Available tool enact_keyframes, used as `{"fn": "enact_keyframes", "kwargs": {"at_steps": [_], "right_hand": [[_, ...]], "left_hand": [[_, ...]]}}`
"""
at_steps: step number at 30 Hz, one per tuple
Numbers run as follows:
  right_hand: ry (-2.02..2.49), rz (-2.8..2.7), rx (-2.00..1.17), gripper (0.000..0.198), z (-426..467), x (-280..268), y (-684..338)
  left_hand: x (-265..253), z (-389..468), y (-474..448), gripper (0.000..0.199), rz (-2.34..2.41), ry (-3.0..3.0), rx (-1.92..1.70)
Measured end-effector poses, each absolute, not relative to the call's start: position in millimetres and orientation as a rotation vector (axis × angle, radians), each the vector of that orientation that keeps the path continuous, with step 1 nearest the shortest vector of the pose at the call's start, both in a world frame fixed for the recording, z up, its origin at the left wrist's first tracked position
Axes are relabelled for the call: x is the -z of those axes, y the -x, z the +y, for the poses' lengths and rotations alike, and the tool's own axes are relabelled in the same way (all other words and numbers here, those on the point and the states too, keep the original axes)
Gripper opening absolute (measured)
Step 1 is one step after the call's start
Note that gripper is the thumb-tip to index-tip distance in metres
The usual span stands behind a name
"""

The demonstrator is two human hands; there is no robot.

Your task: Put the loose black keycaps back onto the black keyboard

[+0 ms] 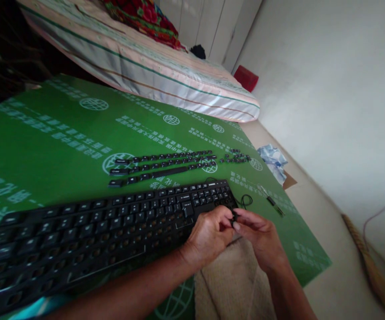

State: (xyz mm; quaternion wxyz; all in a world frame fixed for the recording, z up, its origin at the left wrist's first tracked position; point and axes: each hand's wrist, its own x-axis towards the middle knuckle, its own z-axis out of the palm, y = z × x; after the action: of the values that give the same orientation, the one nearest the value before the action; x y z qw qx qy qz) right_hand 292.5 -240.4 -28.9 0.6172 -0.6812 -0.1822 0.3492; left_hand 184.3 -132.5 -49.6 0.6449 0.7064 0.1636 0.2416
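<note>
A black computer keyboard (135, 218) lies slantwise across the near side of the table, its lower rows showing bare sockets where there are no caps. At its right end, my left hand (210, 229) and my right hand (260, 233) meet with bent, closed fingers. Between their fingertips is a small black keycap (234, 217), mostly covered by the fingers. Beyond the keyboard, loose black keycaps (165, 165) are laid out in three rows. A smaller group of keycaps (237, 156) sits to their right.
The green printed table (62, 133) carries a screwdriver (272, 202) near its right edge and a looped black cable (245, 201) by the keyboard. A brown cloth (232, 280) lies under my hands. Behind stands a bed with a striped mattress (165, 75); a straw broom (367, 253) rests on the floor.
</note>
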Motion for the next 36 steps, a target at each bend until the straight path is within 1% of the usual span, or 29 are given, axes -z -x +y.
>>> {"fn": "enact_keyframes", "kwargs": {"at_steps": [2,4,11,15,22,31,36], "right_hand": [[1.54,-0.422,-0.807,0.036,-239,28,-293],[1.529,-0.423,-0.801,0.035,-239,29,-293],[1.51,-0.449,-0.822,0.033,-242,31,-293],[1.516,-0.533,-0.841,0.038,-245,28,-294],[1.531,-0.717,-0.821,0.041,-247,31,-302],[1.737,-0.941,-0.786,0.037,-247,24,-320],[1.906,-1.116,-0.697,0.041,-240,21,-350]], "left_hand": [[51,-132,-186,0.023,0.388,-1.565,-0.528],[50,-131,-186,0.029,0.394,-1.521,-0.51],[48,-130,-186,0.026,0.372,-1.443,-0.481],[50,-131,-187,0.019,0.358,-1.387,-0.521],[49,-132,-190,0.02,0.337,-1.229,-0.495],[42,-130,-185,0.02,0.324,-1.175,-0.434],[48,-131,-189,0.022,0.395,-1.241,-0.484]]}}
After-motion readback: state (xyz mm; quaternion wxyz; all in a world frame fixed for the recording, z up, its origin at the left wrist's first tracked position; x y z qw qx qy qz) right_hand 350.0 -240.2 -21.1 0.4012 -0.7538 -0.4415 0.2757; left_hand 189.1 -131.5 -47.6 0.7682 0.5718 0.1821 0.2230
